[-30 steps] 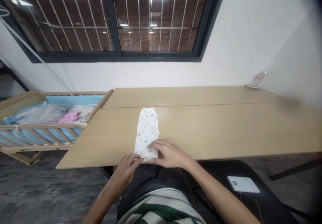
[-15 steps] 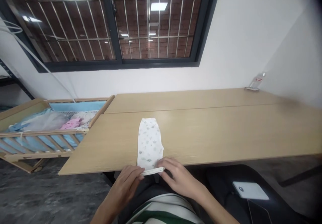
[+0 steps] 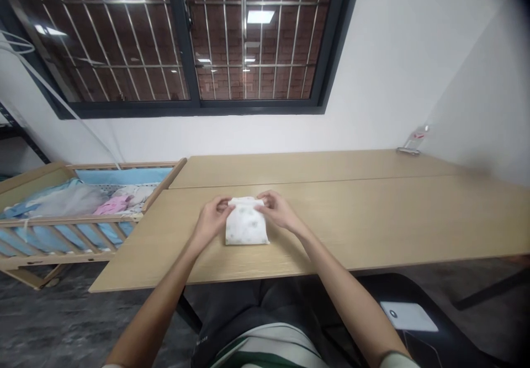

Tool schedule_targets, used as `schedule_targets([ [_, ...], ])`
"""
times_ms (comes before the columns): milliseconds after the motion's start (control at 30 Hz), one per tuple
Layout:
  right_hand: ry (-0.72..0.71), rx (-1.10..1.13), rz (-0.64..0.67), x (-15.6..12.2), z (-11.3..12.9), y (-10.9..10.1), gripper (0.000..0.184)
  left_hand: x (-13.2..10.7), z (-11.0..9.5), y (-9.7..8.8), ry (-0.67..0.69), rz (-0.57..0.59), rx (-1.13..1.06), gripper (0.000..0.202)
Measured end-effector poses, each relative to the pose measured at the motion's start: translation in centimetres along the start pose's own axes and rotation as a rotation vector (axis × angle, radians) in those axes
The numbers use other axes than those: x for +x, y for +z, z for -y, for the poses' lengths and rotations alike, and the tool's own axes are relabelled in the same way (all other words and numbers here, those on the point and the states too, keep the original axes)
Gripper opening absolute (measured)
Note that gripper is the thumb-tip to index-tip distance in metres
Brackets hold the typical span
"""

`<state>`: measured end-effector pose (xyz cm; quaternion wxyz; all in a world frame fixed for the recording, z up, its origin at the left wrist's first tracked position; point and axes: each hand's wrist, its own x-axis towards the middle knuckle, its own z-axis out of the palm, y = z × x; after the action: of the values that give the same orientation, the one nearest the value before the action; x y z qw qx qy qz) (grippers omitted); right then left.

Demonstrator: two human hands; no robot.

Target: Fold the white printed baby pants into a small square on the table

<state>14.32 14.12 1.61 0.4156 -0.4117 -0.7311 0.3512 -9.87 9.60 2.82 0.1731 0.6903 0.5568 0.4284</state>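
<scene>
White baby pants [image 3: 247, 227] with a small pale print lie doubled over on the wooden table, in front of me. My left hand [image 3: 214, 216] pinches the far left corner of the cloth between thumb and fingers. At the far right corner, my right hand [image 3: 279, 211] grips the same band-like edge with its thumb on top. The near fold rests flat on the tabletop, a little in from the front edge. What lies inside the fold is hidden.
The wooden table [image 3: 351, 219] stretches far to the right, with a clear bottle-like object [image 3: 414, 140] at its back. A wooden crib [image 3: 78, 227] with bedding stands at left. On a black chair [image 3: 372, 291] lies a white phone [image 3: 409, 316]. Ahead is a barred window [image 3: 256, 42].
Both hands have moved forward from the table's front edge, carrying the near end of the pants over to the far end. The pants now lie folded to about half their length.
</scene>
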Motion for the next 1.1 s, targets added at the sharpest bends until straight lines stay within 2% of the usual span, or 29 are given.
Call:
schedule_targets([
  [67,0.058,-0.037,-0.058,3.3,-2.1,0.5,0.034,3.4,0.5,1.1,-0.047,0.022,0.04,0.03],
  [133,0.119,-0.132,-0.096,5.7,-4.0,1.3,0.03,5.7,1.1,2.4,-0.085,0.042,0.097,0.028],
  [200,0.178,-0.224,-0.101,7.2,-5.6,2.2,0.027,6.9,1.6,3.6,-0.123,0.069,0.166,0.025],
  [267,0.216,-0.276,-0.089,8.0,-6.7,2.9,0.026,6.9,1.6,4.4,-0.14,0.078,0.241,0.026],
  [367,0.221,-0.305,-0.088,8.1,-7.4,3.3,0.031,4.5,0.7,5.0,-0.115,0.049,0.352,0.034],
  [433,0.203,-0.317,-0.107,7.7,-7.1,3.1,0.037,1.4,-0.2,5.3,-0.084,0.043,0.409,0.04],
  [500,0.111,-0.346,-0.097,6.9,-6.0,2.9,0.044,-2.5,-1.0,6.0,-0.041,0.06,0.456,0.044],
  [567,-0.064,-0.398,0.005,5.6,-4.2,3.0,0.05,-6.3,-1.4,7.0,0.045,0.047,0.551,0.048],
  [667,-0.32,-0.444,0.317,2.9,-1.0,4.2,0.056,-10.2,-1.1,8.5,0.148,-0.035,0.708,0.05],
  [767,-0.433,-0.424,0.599,0.2,1.2,5.9,0.056,-11.4,-0.4,9.1,0.223,-0.085,0.769,0.043],
  [867,-0.42,-0.416,0.763,-1.2,1.2,7.1,0.058,-11.5,0.1,8.9,0.243,-0.086,0.787,0.038],
  [967,-0.298,-0.47,0.801,-0.6,-0.6,7.3,0.062,-11.6,0.2,8.6,0.254,-0.08,0.806,0.037],
  [1100,-0.217,-0.605,0.683,2.7,-3.8,6.4,0.06,-11.7,0.1,8.5,0.223,-0.073,0.815,0.039],
])
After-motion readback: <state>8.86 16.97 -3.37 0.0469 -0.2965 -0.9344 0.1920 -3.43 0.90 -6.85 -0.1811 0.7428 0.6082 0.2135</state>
